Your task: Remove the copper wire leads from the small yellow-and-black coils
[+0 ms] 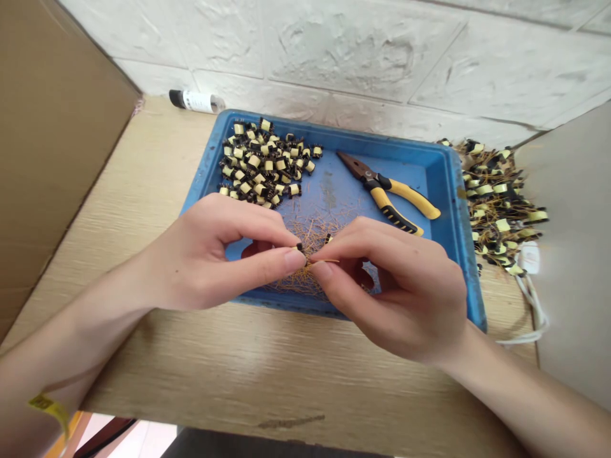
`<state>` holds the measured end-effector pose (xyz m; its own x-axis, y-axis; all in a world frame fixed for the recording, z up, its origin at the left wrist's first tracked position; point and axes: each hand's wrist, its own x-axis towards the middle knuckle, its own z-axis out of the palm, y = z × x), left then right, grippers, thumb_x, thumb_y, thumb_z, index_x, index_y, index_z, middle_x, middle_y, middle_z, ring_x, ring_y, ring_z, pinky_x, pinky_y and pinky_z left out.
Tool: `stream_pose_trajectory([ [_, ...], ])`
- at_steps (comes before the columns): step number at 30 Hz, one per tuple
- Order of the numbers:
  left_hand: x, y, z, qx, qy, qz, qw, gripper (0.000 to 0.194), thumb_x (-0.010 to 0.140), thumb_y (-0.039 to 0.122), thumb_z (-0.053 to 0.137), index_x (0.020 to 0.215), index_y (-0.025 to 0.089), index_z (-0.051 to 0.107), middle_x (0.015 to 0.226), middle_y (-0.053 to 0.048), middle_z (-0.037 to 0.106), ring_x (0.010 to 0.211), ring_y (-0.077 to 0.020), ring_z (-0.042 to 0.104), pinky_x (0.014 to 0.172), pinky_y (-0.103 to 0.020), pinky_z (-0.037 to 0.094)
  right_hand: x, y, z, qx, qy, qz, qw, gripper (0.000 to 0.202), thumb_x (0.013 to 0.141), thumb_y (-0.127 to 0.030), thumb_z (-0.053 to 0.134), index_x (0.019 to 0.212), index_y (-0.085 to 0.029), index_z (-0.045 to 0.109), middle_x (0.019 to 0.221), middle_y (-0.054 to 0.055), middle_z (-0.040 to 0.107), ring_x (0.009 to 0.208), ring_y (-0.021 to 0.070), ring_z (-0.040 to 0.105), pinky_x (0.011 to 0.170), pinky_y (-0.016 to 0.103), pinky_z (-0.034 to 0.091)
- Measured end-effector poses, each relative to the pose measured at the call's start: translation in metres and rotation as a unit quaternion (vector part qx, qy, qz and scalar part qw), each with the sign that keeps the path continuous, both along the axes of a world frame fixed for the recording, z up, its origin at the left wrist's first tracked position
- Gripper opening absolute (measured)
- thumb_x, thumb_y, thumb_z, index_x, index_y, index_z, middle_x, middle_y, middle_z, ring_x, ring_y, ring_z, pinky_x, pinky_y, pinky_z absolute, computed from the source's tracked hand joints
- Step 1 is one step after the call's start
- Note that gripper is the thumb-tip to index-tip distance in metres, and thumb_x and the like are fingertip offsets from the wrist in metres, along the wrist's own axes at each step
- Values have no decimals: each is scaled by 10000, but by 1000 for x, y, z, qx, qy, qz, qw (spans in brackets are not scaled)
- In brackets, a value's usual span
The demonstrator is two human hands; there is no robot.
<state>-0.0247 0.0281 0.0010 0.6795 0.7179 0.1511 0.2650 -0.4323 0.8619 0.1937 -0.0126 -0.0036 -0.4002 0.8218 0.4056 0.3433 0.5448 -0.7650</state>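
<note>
Between the thumb and index finger of my left hand (229, 254) is a small black and yellow transformer coil (299, 247), mostly hidden by the fingertips. My right hand (389, 280) pinches a thin copper-coloured wire (327, 260) right beside it, and the two sets of fingertips almost meet. Both hands are over the near side of a blue tray (453, 210). Beneath them lies a heap of wire clippings (305, 280). Another small coil (329, 239) shows just behind my right fingers; whether they touch it I cannot tell.
Many similar coils (268, 165) are piled in the tray's far left corner. Yellow-handled pliers (386, 191) lie at its right. Outside, coils with long wires (501, 203) are heaped by a white cable (539, 318). A small bottle (196, 101) lies near the wall.
</note>
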Motion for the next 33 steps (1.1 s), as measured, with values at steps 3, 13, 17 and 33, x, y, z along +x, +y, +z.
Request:
stream_pose_trajectory([
  [3,0,-1,-2,-3,-4,2,1000,160,945,227,659,838,207,777,750,-8,763,626,-118,662,544,-209,459,-1,0,0,-8,0,7,1000,122,910,-90,628,822,-173,646,675,-15,616,583,74,528,537,233,432],
  [13,0,-3,-2,-13,-2,-10,1000,146,946,225,658,884,214,790,745,2,755,619,-109,649,553,-190,458,0,0,1,-10,-18,10,1000,163,902,-81,601,795,-204,615,655,-30,602,564,75,518,516,231,416],
  [17,0,-2,-4,-10,-2,-15,1000,142,949,217,656,893,216,786,744,10,749,617,-102,644,558,-184,454,0,0,1,-15,-21,10,1000,171,901,-83,598,785,-207,609,656,-29,602,568,78,525,521,234,415],
  [33,0,1,-2,14,22,-72,997,172,982,207,625,887,185,766,785,-19,762,650,-116,664,578,-199,466,-1,1,2,-30,-35,26,999,212,830,-35,596,702,-193,535,621,-60,492,526,51,423,478,219,324],
])
